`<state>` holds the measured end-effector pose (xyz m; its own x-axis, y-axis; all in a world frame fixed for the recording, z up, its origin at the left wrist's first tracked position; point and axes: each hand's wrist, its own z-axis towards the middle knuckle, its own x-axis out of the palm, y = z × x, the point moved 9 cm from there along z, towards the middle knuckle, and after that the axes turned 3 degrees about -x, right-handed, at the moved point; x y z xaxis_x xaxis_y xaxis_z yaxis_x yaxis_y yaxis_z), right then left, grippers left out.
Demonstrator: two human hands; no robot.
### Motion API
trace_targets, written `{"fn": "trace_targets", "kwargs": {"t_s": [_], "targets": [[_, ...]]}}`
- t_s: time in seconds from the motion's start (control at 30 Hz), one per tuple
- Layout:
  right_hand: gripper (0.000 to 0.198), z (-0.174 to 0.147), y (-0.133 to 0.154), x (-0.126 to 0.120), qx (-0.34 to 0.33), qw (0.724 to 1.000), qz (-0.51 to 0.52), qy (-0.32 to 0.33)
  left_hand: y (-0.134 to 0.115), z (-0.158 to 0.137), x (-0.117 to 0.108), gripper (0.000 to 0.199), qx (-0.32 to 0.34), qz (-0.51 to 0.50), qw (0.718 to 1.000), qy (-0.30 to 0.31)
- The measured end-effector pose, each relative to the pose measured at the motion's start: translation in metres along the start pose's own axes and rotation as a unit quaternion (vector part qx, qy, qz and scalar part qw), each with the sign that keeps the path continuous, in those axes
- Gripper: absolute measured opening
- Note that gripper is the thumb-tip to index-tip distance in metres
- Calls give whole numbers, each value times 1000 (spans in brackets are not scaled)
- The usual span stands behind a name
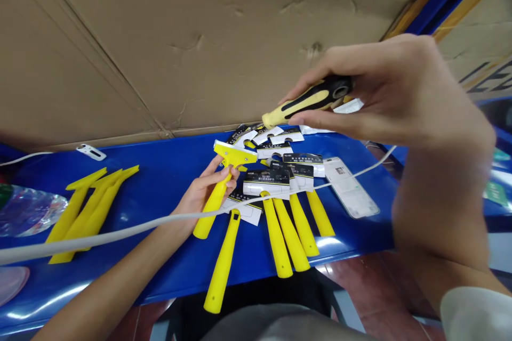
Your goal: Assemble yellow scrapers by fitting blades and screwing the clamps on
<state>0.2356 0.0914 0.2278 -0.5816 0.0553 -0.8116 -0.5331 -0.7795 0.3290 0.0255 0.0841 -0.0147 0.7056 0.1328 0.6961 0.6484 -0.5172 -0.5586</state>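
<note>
Scraper [217, 194] work appears partway: card-bearing units [290, 234] at the right of the blue surface [152, 181] look finished; uncarded yellow pieces [86, 213] at the left probably remain. The held unit shows its head in place; screw tightness cannot be told. Left hand [202, 189]: grip closed around the scraper's neck, just below the head. Right hand [404, 96]: grip closed on a tool handle [310, 101], apart from the scraper, above and to its right.
</note>
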Motion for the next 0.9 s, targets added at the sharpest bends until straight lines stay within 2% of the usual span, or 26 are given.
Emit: {"fn": "trace_targets", "kwargs": {"t_s": [0.2, 0.33, 0.53, 0.9], "targets": [[24, 5, 3, 26, -51, 996, 25, 67, 0, 0, 1, 49, -1, 12, 999, 32], [21, 10, 5, 39, -76, 994, 42, 74, 0, 1, -2, 48, 3, 9, 999, 38], [18, 13, 12, 43, -111, 991, 39, 61, -1, 2, -3, 52, 12, -1, 999, 34], [16, 13, 13, 47, -116, 991, 38, 60, 0, -2, 1, 54, 5, -3, 1000, 9]]}}
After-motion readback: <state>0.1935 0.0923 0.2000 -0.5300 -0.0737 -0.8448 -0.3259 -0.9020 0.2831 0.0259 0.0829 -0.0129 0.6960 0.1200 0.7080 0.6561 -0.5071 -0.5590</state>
